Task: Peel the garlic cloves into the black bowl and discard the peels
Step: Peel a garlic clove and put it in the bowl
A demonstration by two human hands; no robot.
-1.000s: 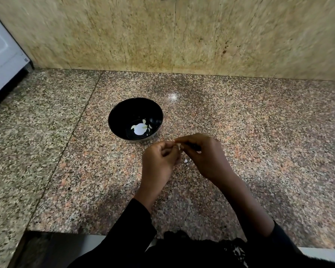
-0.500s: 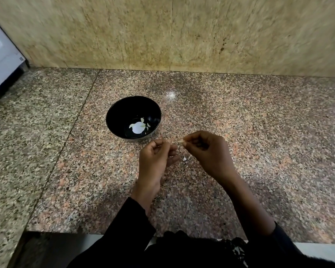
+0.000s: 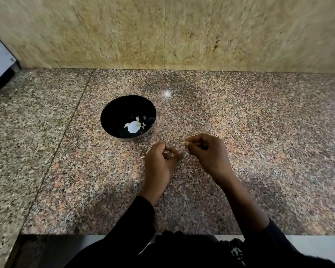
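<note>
A: How far along is the peeling?

B: A few peeled cloves [image 3: 137,123] are already lying in the black bowl [image 3: 112,111] on the worktop [image 3: 259,132]; more work is likely remaining, and peel scraps [image 3: 184,156] are sitting between the hands, not yet discarded.

A: And each grip?

B: The right hand [image 3: 207,151] is pinching a thin strip of peel [image 3: 180,141]. The left hand [image 3: 160,163] is curling around something small, probably the clove, mostly hidden, just beside the bowl.
</note>
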